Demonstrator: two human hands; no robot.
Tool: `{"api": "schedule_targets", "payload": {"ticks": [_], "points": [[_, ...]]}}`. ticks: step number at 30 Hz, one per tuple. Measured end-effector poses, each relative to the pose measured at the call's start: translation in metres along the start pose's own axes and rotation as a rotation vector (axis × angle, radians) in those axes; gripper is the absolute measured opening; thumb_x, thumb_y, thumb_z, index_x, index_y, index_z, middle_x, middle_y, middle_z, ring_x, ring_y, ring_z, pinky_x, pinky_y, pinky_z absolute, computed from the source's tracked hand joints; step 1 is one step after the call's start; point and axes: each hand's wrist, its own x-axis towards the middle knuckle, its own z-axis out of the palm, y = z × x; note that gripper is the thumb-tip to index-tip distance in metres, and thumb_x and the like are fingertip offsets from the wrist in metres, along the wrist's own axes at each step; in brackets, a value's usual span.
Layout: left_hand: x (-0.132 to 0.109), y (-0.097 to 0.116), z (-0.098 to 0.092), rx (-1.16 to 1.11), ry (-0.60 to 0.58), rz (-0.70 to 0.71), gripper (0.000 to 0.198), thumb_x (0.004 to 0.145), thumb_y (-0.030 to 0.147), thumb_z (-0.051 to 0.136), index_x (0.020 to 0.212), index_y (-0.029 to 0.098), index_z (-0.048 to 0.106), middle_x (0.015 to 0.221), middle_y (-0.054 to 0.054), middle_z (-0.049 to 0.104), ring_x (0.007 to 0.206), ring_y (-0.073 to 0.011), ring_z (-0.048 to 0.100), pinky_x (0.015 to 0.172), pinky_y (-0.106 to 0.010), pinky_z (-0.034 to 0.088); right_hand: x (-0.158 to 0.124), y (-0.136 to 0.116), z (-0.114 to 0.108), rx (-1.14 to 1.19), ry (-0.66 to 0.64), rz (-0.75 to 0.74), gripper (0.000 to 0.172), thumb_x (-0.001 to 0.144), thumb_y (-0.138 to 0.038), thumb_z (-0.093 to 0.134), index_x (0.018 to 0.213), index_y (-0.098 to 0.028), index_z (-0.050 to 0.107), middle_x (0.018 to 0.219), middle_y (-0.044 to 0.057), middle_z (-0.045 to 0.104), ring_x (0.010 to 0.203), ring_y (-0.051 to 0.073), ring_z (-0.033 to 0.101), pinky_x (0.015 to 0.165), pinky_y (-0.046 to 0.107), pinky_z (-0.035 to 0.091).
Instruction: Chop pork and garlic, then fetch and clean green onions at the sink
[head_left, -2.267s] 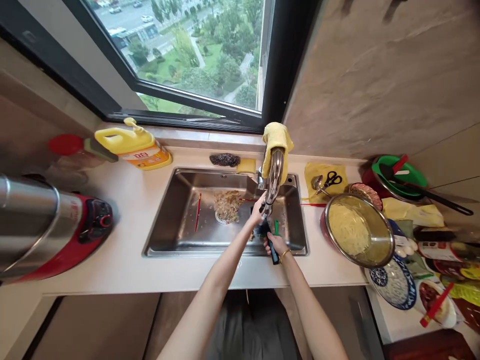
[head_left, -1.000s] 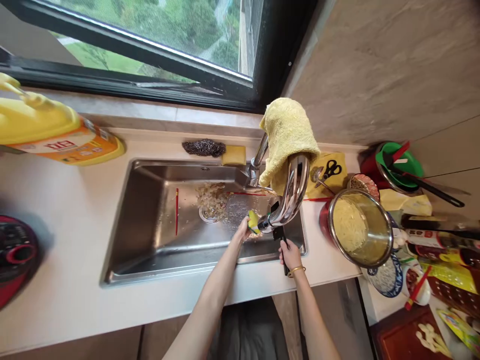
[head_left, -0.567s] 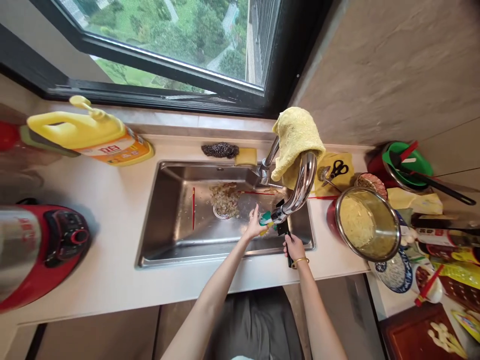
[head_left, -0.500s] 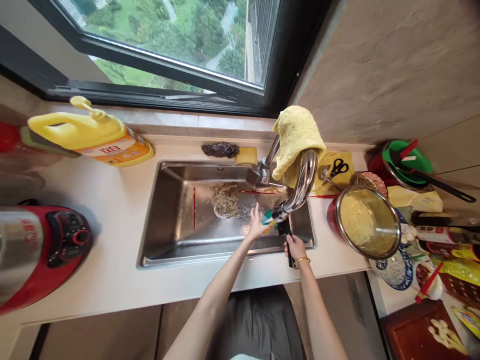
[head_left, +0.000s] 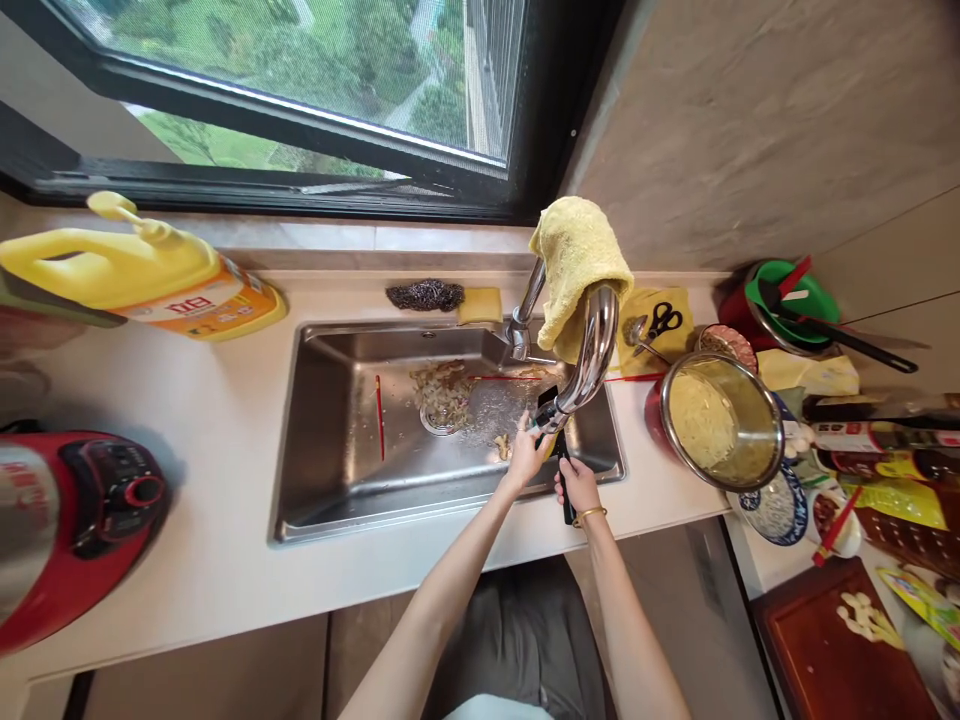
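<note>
Both my hands are over the right part of the steel sink (head_left: 300, 430), just under the spout of the curved faucet (head_left: 592, 350). My right hand (head_left: 577, 485) is closed round the black handle of a utensil (head_left: 564, 462) whose dark head rises behind the spout. My left hand (head_left: 525, 455) is curled against that utensil, gripping a yellow-green sponge of which only a sliver (head_left: 553, 447) shows. The spout hides where sponge and utensil meet. A yellow cloth (head_left: 577, 260) hangs over the top of the faucet.
Food scraps (head_left: 439, 385) lie around the drain, beside a red chopstick (head_left: 379, 415). Steel wool (head_left: 416, 295) and a second sponge (head_left: 480, 305) sit on the back ledge. A yellow jug (head_left: 142, 275) and red cooker (head_left: 67, 520) stand left; a steel bowl of shreds (head_left: 720, 420), scissors (head_left: 660, 320) and dishes crowd the right.
My left hand with the sponge has moved closer to the utensil under the spout, so the sponge is now mostly hidden. My right hand keeps its grip. The view has shifted slightly.
</note>
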Motion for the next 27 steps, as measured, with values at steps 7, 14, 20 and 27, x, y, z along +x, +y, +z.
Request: {"api": "schedule_targets", "payload": {"ticks": [7,14,20,27], "points": [[0.023,-0.028,-0.039,0.413,0.126,0.208,0.034,0.080,0.022,0.049,0.113,0.020,0.058,0.116,-0.010,0.048,0.109,-0.0210,0.043,0.095,-0.038,0.035,-0.017,-0.010,0.008,0.124,-0.163,0.066,0.039,0.064,-0.052,0.061,0.068,-0.018,0.041,0.053,-0.008,0.047,0.032,0.003,0.039,0.026,0.015,0.030],[0.029,-0.017,-0.083,0.349,0.326,0.098,0.035,0.082,0.027,0.046,0.114,0.017,0.058,0.109,-0.012,0.050,0.104,-0.0204,0.046,0.094,-0.036,0.036,-0.011,-0.014,0.010,0.154,-0.183,0.191,0.038,0.062,-0.048,0.063,0.075,-0.018,0.044,0.052,-0.007,0.048,0.033,0.004,0.038,0.027,0.015,0.028],[-0.006,-0.002,-0.042,0.407,0.102,0.231,0.036,0.080,0.025,0.051,0.116,0.025,0.056,0.114,-0.009,0.044,0.109,-0.0209,0.042,0.092,-0.036,0.036,0.004,-0.021,0.028,0.117,-0.234,0.165,0.038,0.062,-0.048,0.064,0.072,-0.019,0.042,0.052,-0.008,0.047,0.033,0.003,0.038,0.026,0.015,0.028],[0.041,-0.019,-0.061,0.475,0.123,0.162,0.034,0.079,0.024,0.052,0.112,0.021,0.059,0.110,-0.011,0.047,0.106,-0.0224,0.043,0.091,-0.036,0.036,-0.026,-0.035,-0.002,0.112,-0.378,0.211,0.035,0.067,-0.044,0.064,0.082,-0.017,0.049,0.056,-0.006,0.048,0.035,0.003,0.037,0.028,0.014,0.029]]}}
